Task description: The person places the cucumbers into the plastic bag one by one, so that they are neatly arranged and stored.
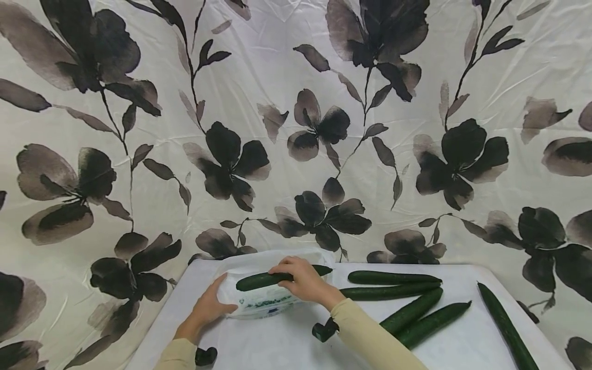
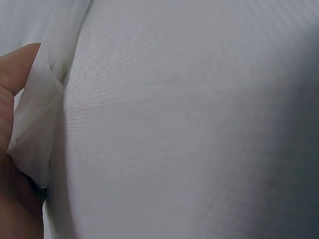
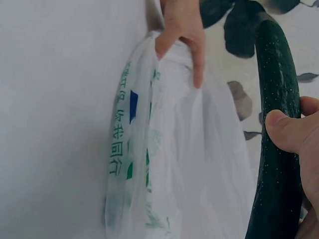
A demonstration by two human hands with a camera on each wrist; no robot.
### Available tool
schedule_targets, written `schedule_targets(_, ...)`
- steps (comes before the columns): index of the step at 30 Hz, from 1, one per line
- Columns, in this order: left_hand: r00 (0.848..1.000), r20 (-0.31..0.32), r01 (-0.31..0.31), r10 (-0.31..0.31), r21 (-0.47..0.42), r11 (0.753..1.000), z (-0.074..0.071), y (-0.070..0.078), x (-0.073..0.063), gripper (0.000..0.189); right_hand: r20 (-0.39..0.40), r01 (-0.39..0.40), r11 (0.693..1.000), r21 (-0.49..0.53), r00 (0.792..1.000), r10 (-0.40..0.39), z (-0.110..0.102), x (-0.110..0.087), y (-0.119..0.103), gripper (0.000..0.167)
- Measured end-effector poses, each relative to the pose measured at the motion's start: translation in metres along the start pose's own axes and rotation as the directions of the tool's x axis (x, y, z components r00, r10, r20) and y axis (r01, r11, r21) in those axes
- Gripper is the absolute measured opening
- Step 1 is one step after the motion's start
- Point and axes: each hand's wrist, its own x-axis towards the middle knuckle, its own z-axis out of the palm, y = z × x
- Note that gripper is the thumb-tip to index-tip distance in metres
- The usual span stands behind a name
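My right hand (image 1: 302,280) grips the held cucumber (image 1: 259,281), thumb against fingers, around its middle to right part. My left hand (image 1: 208,307) is positioned between 8 and 9 o'clock of the bag (image 1: 254,304), thumb and fingers spread apart and touching the film at the bag's edge. The two hands are apart. The held cucumber appears over the bag, its ends directed toward 9 and 3 o'clock, the 3 o'clock end slightly farther from me; contact between the two cannot be determined. The bag is white, translucent film with green lettering and a blue mark. At 3 o'clock from the bag, two cucumbers (image 1: 394,277) lie close together on the table (image 1: 273,347). Between 3 and 4 o'clock lie two further cucumbers (image 1: 437,322), side by side, then a single cucumber (image 1: 506,326), set apart. At 12 o'clock, beyond the table, hangs a floral cloth (image 1: 277,200).
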Motion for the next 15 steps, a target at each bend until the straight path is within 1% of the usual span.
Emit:
schedule_targets(4, 1.0, -0.004, -0.003, 0.003, 0.018, 1.0, 0.0, -0.001, 0.001, 0.114, -0.002, 0.005, 1.0, -0.023, 1.0, -0.005, 0.011, 0.013, 0.005, 0.037)
schedule_targets(6, 1.0, -0.011, -0.01, 0.01, 0.013, 1.0, 0.0, -0.003, 0.002, 0.114, 0.004, -0.001, 1.0, -0.024, 1.0, 0.001, 0.016, 0.019, 0.007, 0.037)
schedule_targets(11, 0.998, -0.025, -0.056, 0.054, -0.083, 0.995, 0.001, -0.003, 0.0, 0.111, 0.032, -0.042, 0.999, -0.022, 0.999, 0.043, 0.03, 0.035, 0.011, 0.036)
schedule_targets(13, 0.998, -0.025, -0.057, 0.055, -0.096, 0.994, 0.0, -0.002, -0.001, 0.11, 0.041, -0.054, 0.998, -0.026, 0.998, 0.055, 0.033, 0.041, 0.011, 0.035)
schedule_targets(15, 0.999, -0.025, -0.043, 0.042, -0.075, 0.996, 0.0, 0.0, 0.0, 0.11, 0.046, -0.058, 0.998, -0.026, 0.997, 0.059, 0.036, 0.047, 0.011, 0.035)
